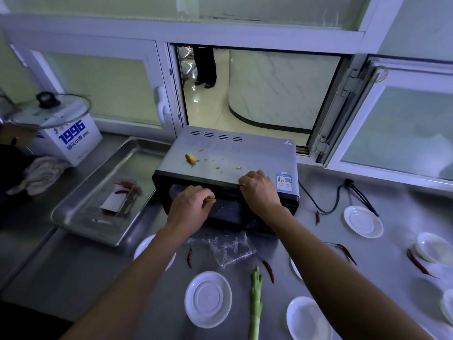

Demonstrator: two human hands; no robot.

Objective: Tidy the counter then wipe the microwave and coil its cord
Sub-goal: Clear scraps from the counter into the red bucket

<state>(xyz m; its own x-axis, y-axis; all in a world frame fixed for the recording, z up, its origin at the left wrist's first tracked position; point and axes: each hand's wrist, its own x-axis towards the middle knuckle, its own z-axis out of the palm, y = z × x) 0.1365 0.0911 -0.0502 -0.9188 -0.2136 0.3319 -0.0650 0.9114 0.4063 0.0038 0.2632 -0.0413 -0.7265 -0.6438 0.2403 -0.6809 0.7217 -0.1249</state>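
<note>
A silver microwave with a dark front stands on the steel counter. A yellow food chunk and small yellow crumbs lie on its top. My right hand rests on the top front edge, its fingers curled onto a yellow scrap. My left hand is in front of the dark door, pinching a small yellow piece. The black cord lies loose on the counter to the right, its plug near the window sill.
A steel tray with dried chillies sits on the left, beside a rag and a white box under a glass lid. White saucers, red chillies, a scallion and a clear wrapper are scattered over the counter.
</note>
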